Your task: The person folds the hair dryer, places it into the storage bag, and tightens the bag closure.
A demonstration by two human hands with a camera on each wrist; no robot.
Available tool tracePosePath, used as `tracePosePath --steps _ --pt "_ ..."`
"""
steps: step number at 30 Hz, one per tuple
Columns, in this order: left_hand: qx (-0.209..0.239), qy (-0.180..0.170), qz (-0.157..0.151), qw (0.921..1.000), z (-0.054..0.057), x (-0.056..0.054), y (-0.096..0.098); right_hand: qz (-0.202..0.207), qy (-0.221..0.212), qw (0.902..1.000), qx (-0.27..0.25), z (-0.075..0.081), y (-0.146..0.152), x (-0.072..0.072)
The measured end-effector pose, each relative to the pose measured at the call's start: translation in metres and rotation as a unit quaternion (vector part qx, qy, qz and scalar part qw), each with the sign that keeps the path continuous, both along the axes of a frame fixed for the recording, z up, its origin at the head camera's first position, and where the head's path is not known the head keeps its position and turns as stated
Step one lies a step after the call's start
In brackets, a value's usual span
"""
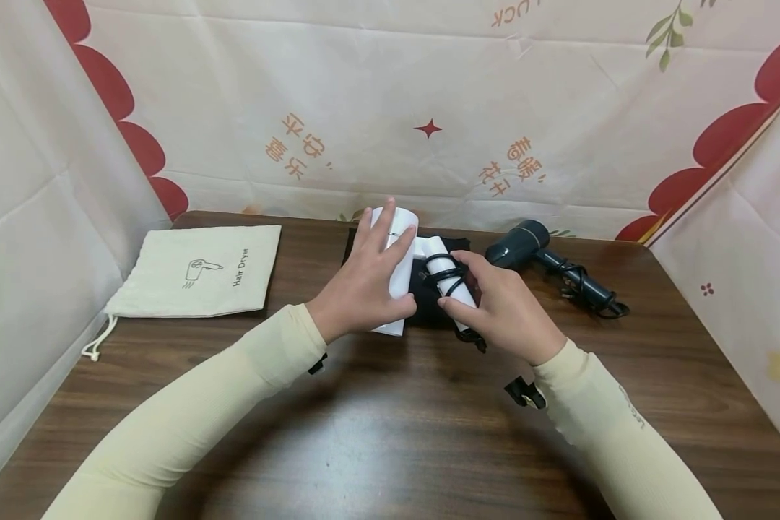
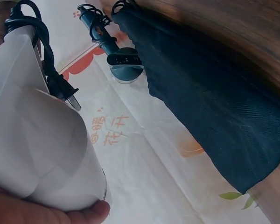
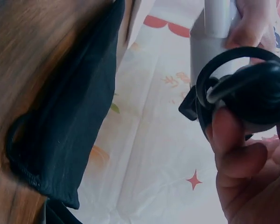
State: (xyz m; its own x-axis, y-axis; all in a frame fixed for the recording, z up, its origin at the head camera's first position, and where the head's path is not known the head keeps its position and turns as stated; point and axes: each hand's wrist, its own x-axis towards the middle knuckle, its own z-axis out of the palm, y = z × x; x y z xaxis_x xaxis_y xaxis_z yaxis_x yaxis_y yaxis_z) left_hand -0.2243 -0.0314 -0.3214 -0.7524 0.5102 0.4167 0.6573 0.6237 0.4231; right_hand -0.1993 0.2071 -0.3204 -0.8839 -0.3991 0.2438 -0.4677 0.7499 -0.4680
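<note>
A white hair dryer (image 1: 402,277) is held between both hands over the black drawstring bag (image 1: 429,312) on the table. The left hand (image 1: 364,285) grips its barrel, fingers spread across the top and thumb along the near side. The right hand (image 1: 510,310) pinches the handle (image 1: 437,249), which has a black cord wound round it. In the left wrist view the cord's plug (image 2: 63,88) hangs beside the barrel. Apart from the dryer, the black bag (image 3: 77,107) lies flat in the right wrist view.
To the right lies a dark hair dryer (image 1: 518,244), its cord wrapped round the handle. A cream cloth bag (image 1: 162,271) printed "Hair Dryer" lies at the left, its drawstring hanging out. Printed cloth (image 1: 364,94) encloses the back and sides of the wooden table (image 1: 338,440).
</note>
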Motion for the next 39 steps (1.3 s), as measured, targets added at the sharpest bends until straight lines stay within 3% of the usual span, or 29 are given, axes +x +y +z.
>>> tracePosePath --steps 11,17,30,39 --pt "0.004 0.014 0.011 0.9998 0.002 0.001 0.002 -0.013 0.034 0.9993 -0.010 -0.002 -0.009 0.003" --pt "0.008 0.007 0.014 0.9999 0.001 0.002 0.004 -0.025 0.030 0.9992 -0.012 -0.003 -0.012 0.006" --pt "0.003 0.039 0.032 0.9987 0.001 0.005 0.008 -0.029 0.039 0.9985 -0.024 -0.003 -0.015 0.009" --pt "0.001 0.041 0.036 0.9985 0.001 0.006 0.011 -0.040 0.034 0.9981 -0.032 -0.003 -0.017 0.009"
